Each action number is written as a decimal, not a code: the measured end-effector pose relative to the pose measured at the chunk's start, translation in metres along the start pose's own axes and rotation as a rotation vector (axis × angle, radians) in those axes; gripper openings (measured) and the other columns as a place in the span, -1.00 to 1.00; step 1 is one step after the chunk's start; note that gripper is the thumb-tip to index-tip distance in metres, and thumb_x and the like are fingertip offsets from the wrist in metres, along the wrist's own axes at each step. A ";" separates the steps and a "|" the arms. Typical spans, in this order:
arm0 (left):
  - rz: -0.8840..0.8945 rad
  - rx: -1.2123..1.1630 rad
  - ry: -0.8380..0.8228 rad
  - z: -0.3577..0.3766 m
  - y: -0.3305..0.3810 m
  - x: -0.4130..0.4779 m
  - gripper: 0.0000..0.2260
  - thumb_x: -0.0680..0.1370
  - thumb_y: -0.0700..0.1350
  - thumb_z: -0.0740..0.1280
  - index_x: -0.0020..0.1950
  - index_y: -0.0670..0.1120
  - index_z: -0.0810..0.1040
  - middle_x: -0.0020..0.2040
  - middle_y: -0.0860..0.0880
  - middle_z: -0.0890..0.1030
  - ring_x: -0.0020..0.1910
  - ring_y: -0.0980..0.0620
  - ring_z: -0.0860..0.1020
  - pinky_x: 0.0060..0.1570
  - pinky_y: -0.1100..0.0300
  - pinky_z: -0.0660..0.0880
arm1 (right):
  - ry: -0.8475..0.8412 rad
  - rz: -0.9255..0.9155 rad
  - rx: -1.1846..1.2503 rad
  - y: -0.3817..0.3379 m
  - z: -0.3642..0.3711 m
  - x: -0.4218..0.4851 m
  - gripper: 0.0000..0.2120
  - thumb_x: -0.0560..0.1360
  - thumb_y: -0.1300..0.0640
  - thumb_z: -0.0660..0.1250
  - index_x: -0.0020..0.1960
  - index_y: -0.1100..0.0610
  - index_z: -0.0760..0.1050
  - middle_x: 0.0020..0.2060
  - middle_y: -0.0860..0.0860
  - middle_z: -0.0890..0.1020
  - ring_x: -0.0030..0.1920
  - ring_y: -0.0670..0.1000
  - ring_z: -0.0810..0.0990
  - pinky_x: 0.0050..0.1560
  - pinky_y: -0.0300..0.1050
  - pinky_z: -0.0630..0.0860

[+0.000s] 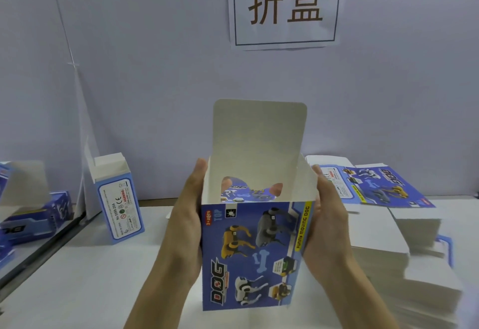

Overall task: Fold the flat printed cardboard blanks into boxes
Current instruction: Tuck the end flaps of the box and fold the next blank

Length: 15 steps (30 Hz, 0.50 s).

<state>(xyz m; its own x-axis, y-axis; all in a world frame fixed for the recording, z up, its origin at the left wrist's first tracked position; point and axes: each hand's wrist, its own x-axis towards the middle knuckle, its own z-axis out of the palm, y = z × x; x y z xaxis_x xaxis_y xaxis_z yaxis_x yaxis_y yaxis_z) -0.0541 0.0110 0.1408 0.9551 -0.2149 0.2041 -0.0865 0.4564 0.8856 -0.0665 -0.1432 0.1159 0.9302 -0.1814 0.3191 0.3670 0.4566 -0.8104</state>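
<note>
1. Over at nine o'clock, a heap of blue boxes (pixel 31 214) lies tipped on its side at the edge of the white table (pixel 103 277), partly cut off by the frame.
2. Just right of that, a finished box (pixel 118 199) stands upright, top open, its white label panel facing us.
3. Centre stage now: the left hand (pixel 185 227) is flat against the left wall of the box in hand (pixel 252 256), thumb up along the front corner, fingers wrapped round the back. A fingertip (pixel 226 183) shows through the cut-out window in the far wall.
4. That box is up off the table at six o'clock, squared out and upright, its top open and the tall white lid flap (pixel 259 131) standing straight up at the back. The front shows toy dogs and the word DOG.
5. The right hand (pixel 325 227) mirrors the left, palm on the right wall and fingers curled behind, so both hands clamp the box between them.
6. At twelve o'clock, a paper sign (pixel 285 7) with two large characters hangs on the wall.
7. Out at three o'clock, a stack of flat blanks (pixel 388 240) sits on the table, white sides up mostly, with one printed blank (pixel 375 186) lying face up on top at the back.
</note>
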 end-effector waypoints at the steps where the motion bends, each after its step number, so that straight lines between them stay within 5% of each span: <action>1: -0.035 0.006 -0.038 0.001 -0.001 -0.001 -0.61 0.15 0.27 0.28 -0.33 0.03 0.73 -0.28 -0.06 0.71 -0.38 0.00 0.68 -0.48 0.22 0.56 | 0.020 0.009 -0.006 -0.002 0.000 -0.001 -0.64 0.43 -0.24 0.28 -0.34 -0.04 0.65 -0.33 0.02 0.68 -0.33 0.00 0.68 -0.34 -0.18 0.60; 5: -0.018 0.051 -0.040 -0.001 0.000 -0.001 -0.61 0.08 0.28 0.32 -0.37 0.03 0.71 -0.28 -0.09 0.71 -0.39 -0.02 0.67 -0.48 0.22 0.56 | 0.007 0.081 -0.021 -0.007 0.000 -0.003 -0.56 0.27 -0.35 0.31 -0.28 0.00 0.69 -0.33 0.06 0.68 -0.35 0.03 0.68 -0.38 -0.17 0.59; 9: 0.063 0.086 -0.066 -0.007 -0.001 0.001 -0.86 0.26 0.07 0.41 -0.38 0.02 0.69 -0.24 -0.11 0.71 -0.32 -0.07 0.69 -0.37 0.16 0.63 | -0.069 0.095 0.027 -0.014 -0.001 -0.004 -0.77 0.18 -0.05 0.36 -0.27 0.02 0.70 -0.29 0.06 0.70 -0.29 0.04 0.70 -0.33 -0.19 0.60; 12: 0.167 0.079 -0.071 -0.001 -0.002 -0.003 -0.77 0.21 0.10 0.35 -0.24 0.01 0.62 -0.22 -0.07 0.68 -0.28 -0.05 0.68 -0.32 0.12 0.57 | -0.110 -0.035 0.125 -0.023 0.001 -0.009 -0.84 0.19 0.12 0.36 -0.26 0.05 0.66 -0.32 0.03 0.68 -0.34 0.00 0.67 -0.37 -0.22 0.56; 15: 0.345 0.095 -0.130 0.010 -0.001 -0.009 -0.76 0.22 0.11 0.29 -0.18 0.07 0.59 -0.25 -0.01 0.62 -0.29 -0.01 0.60 -0.35 0.22 0.47 | 0.064 -0.125 0.103 -0.035 0.004 -0.017 -0.83 0.24 0.12 0.51 -0.16 0.06 0.65 -0.22 0.02 0.71 -0.29 0.01 0.69 -0.33 -0.14 0.60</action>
<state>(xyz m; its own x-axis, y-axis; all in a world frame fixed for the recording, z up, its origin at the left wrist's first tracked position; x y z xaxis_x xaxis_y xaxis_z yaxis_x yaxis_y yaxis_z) -0.0655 0.0041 0.1423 0.8215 -0.1730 0.5433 -0.4288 0.4404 0.7888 -0.0953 -0.1522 0.1405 0.8764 -0.2959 0.3799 0.4813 0.5132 -0.7106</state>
